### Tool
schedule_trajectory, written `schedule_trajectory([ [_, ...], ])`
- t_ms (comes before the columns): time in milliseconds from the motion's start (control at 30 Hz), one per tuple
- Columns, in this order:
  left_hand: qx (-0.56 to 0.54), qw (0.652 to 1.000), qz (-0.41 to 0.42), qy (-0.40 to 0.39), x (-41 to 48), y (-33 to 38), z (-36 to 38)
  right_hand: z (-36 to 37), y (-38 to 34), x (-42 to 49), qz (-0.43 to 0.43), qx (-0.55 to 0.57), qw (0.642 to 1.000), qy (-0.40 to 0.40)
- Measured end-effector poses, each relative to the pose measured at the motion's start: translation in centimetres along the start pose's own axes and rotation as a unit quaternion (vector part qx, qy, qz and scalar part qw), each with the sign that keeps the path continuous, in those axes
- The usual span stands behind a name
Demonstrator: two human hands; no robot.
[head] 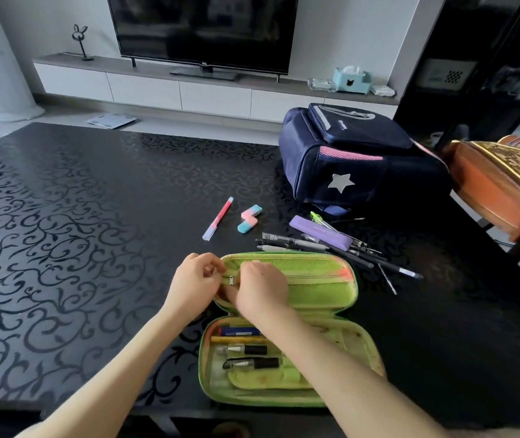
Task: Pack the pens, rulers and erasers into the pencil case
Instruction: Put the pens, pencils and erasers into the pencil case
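A green pencil case (pixel 325 279) lies open at the near edge of the black table. Its lower half holds several pens (pixel 246 355). My left hand (pixel 193 282) pinches the left end of the lid's mesh pocket. My right hand (pixel 260 287) rests on the pocket beside the small zipper pull (pixel 230 280), fingers closed on it. Beyond the case lie a pink pen (pixel 218 219), two pink-and-teal erasers (pixel 249 218), a purple flat box (pixel 321 232) and a heap of dark pens (pixel 331 249).
A navy backpack (pixel 356 159) with a silver star stands at the back right of the table. A wooden chair (pixel 502 181) juts in from the right edge. A TV on a low white cabinet lies beyond the table (pixel 62 216).
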State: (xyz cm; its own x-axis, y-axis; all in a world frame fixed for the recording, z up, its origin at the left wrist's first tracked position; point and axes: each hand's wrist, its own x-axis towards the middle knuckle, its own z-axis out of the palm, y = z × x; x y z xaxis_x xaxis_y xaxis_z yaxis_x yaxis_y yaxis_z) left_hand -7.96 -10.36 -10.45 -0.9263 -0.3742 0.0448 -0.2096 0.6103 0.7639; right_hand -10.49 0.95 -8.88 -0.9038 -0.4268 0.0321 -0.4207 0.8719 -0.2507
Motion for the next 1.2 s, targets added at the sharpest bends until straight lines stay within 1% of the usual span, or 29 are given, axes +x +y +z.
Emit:
schedule_trajectory([
  [167, 0.056, 0.998, 0.009, -0.037, 0.5, 0.4, -0.1, -0.1, -0.4, 0.5, 0.026, -0.002, 0.999, -0.025],
  [267, 0.064, 0.996, 0.021, -0.059, 0.5, 0.7, -0.3, -0.7, 1.8, 0.4, 0.055, 0.021, 0.998, -0.025],
  [367, 0.093, 0.992, 0.042, -0.069, 0.2, 1.0, -0.2, -1.6, 4.8, -0.2, 0.080, 0.079, 0.994, -0.012],
  [433, 0.106, 0.991, 0.050, -0.065, 0.0, 0.9, 0.1, -2.4, 6.7, -0.7, 0.099, 0.100, 0.990, -0.018],
  [567, 0.128, 0.988, 0.064, -0.050, -0.2, 0.7, 0.4, -4.7, 11.2, -2.4, 0.145, 0.080, 0.986, -0.015],
  [633, 0.166, 0.983, 0.075, -0.036, -0.5, 0.5, 0.9, -6.3, 13.1, -2.9, 0.158, 0.079, 0.984, -0.032],
  [700, 0.217, 0.970, 0.111, 0.004, -0.5, 0.4, 1.6, -7.8, 14.2, -2.4, 0.149, 0.087, 0.984, -0.051],
  [733, 0.247, 0.959, 0.136, 0.023, -0.4, 0.4, 1.9, -8.3, 14.5, -1.5, 0.146, 0.094, 0.984, -0.035],
  [800, 0.290, 0.940, 0.171, 0.054, -0.2, 0.6, 2.2, -8.1, 15.5, 1.4, 0.161, 0.073, 0.983, 0.042],
  [833, 0.299, 0.935, 0.181, 0.064, -0.2, 0.8, 2.2, -7.8, 16.0, 2.9, 0.172, 0.047, 0.982, 0.066],
  [867, 0.302, 0.930, 0.197, 0.076, -0.1, 0.8, 2.3, -7.3, 16.4, 4.4, 0.182, 0.022, 0.981, 0.062],
  [967, 0.316, 0.916, 0.240, 0.058, -0.2, 0.7, 2.5, -5.7, 17.4, 6.9, 0.186, -0.012, 0.982, -0.024],
  [1033, 0.322, 0.912, 0.252, 0.026, 0.0, 0.4, 2.9, -5.4, 17.5, 7.4, 0.176, -0.018, 0.984, -0.022],
  [1100, 0.320, 0.909, 0.266, 0.004, 0.4, 0.3, 3.3, -5.4, 17.2, 7.3, 0.147, -0.038, 0.988, -0.013],
  [1200, 0.300, 0.912, 0.280, -0.009, 0.6, 0.3, 3.6, -5.4, 16.7, 6.9, 0.122, -0.063, 0.991, -0.003],
])
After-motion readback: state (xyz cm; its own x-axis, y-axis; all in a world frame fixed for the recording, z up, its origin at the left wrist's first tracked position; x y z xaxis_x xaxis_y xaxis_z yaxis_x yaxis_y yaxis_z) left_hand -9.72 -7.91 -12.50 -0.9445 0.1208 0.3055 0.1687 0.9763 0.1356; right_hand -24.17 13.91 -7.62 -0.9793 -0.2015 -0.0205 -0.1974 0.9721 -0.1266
